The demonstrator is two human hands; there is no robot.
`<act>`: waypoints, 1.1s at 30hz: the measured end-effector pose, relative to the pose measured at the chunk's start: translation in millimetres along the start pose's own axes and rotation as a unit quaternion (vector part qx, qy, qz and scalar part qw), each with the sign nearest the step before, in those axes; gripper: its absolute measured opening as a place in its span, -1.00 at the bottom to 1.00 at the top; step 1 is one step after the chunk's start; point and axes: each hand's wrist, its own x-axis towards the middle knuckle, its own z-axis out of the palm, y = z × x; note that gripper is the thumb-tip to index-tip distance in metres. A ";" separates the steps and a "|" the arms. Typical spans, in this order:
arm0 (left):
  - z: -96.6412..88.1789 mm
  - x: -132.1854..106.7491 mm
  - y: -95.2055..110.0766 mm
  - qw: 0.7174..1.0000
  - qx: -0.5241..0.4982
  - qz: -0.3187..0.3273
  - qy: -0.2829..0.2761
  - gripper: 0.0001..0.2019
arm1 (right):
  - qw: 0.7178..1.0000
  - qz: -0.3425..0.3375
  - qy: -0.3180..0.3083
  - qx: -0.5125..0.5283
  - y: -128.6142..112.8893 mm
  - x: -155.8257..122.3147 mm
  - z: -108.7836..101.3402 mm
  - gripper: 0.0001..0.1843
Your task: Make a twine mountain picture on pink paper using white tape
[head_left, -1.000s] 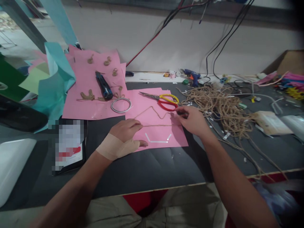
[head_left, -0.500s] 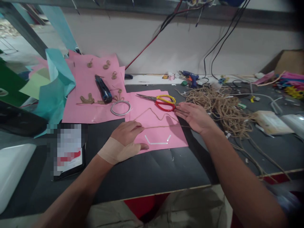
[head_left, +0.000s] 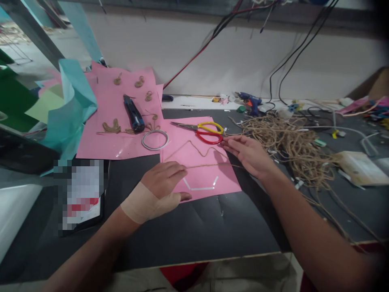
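Note:
My left hand (head_left: 161, 184), with a beige bandage round the wrist, rests on the near-left corner of a pink paper sheet (head_left: 209, 172) and its fingers pin a length of jute twine (head_left: 209, 165) against the paper. The twine runs right across the sheet to my right hand (head_left: 247, 153), which lies over it with fingers stretched out and slightly apart. Another stretch of the twine loops up over the sheet. Red and yellow scissors (head_left: 209, 133) lie just beyond my right fingertips. White tape strips (head_left: 200, 186) are stuck near the sheet's front edge.
A tangled heap of jute twine (head_left: 285, 142) lies right of the hand. A larger pink sheet (head_left: 118, 117) carries small twine shapes, a dark utility knife (head_left: 133, 113) and a tape ring (head_left: 154, 140). A blue glue gun (head_left: 249, 100) and cables sit by the wall.
My right hand went from pinching the twine beside the scissors to lying open over it, and drew slightly toward me. The left hand stayed in place on the twine.

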 end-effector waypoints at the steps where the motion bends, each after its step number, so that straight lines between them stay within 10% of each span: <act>1: 1.9 0.0 0.1 1.000 0.001 0.010 0.011 -0.50 | 0.998 -0.020 0.011 -0.052 -0.1 -2.5 -0.9 -0.72; 6: 11.2 2.5 0.4 0.999 0.001 0.036 0.032 -0.49 | 0.930 -0.130 -0.071 -0.338 -13.8 -17.2 -13.8 -0.75; 12: 9.1 12.1 9.3 0.998 -0.001 0.061 0.016 -0.48 | 0.904 -0.117 -0.235 -0.338 -18.9 -23.5 -29.7 -0.71; 20: -1.0 62.0 27.3 0.992 -0.012 0.017 -0.124 -0.54 | 0.899 -0.116 -0.219 -0.360 -17.6 -22.4 -27.2 -0.85; 33: 19.1 99.1 23.6 0.989 0.024 0.048 -0.141 -0.58 | 0.883 -0.107 -0.177 -0.421 -13.1 -21.2 -26.5 -0.84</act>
